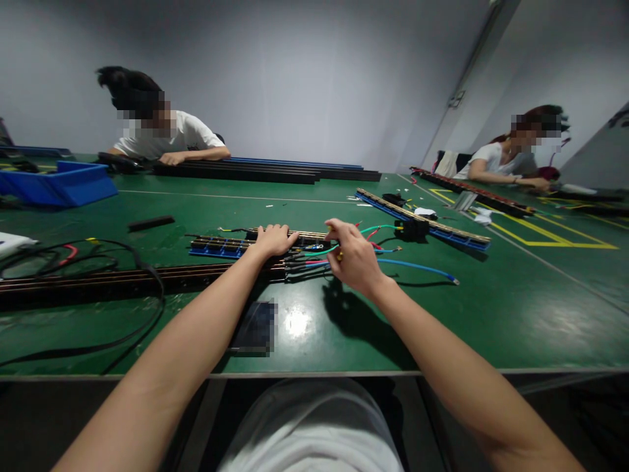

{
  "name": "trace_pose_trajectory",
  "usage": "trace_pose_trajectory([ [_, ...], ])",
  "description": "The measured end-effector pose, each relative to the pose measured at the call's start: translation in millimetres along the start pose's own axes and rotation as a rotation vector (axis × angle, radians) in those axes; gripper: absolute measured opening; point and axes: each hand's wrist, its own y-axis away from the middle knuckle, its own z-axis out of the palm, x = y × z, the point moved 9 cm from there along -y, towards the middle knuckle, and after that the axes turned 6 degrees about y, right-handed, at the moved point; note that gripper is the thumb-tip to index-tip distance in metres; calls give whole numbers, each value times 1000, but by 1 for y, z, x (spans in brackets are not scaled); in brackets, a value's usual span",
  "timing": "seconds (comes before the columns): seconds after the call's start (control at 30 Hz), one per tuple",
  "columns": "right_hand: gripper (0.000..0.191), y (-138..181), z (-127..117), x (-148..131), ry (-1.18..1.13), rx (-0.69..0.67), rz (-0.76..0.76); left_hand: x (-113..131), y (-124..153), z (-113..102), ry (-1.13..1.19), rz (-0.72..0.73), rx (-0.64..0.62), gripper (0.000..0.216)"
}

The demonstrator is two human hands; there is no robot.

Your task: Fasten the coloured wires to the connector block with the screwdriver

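My left hand [274,240] lies with its fingers stretched over a strip with brass-coloured rails and a blue base [221,246], pressing on it. Just to the right, my right hand [356,259] is closed in a pinch above the strip's end. Small yellow bits show between its fingers, but I cannot make out what they belong to. Green, red and blue wires run past that hand; a blue wire [417,265] ends in a metal lug on the table. Nearer me, a long dark rail with copper-coloured bars [181,280] lies under my left forearm.
On the green table [515,314] a second blue-based strip [457,237] and a black connector [411,229] lie to the right. A blue bin [83,187], black cable [142,334] and dark pixelated flat object [255,328] are also there. Two people sit across the table.
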Motion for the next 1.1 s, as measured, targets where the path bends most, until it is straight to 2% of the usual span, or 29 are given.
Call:
trace_pose_trajectory([
  [0.1, 55, 5, -29, 17, -286, 300, 121, -2, -2, 1, 2, 9, 4, 65],
  [0.17, 51, 9, -32, 22, -466, 377, 186, -3, -3, 2, 1, 11, 3, 66],
  [0.3, 43, 10, -14, 15, -667, 318, 245, -3, -4, 3, -1, 12, -3, 67],
  [0.5, 44, 13, 15, 4, -669, 203, 213, -2, -4, 4, -8, 7, -33, 67],
  [0.6, 47, 12, 22, -1, -620, 154, 118, -2, -4, 1, -15, 25, -60, 61],
  [0.7, 49, 10, 27, -16, -542, 70, -120, -5, -5, 0, -30, 48, -102, 55],
  [0.8, 51, 13, 31, -36, -444, -20, -378, -6, -8, 0, -49, 63, -88, 52],
  [0.9, 52, 16, 33, -47, -408, -66, -474, -6, -9, 0, -61, 56, -51, 51],
  [0.97, 52, 13, 30, -46, -417, -28, -403, -4, -6, 1, -58, 49, -54, 52],
  [1.1, 52, 6, 18, -14, -539, 113, -13, -3, -1, 0, -53, 26, -63, 55],
])
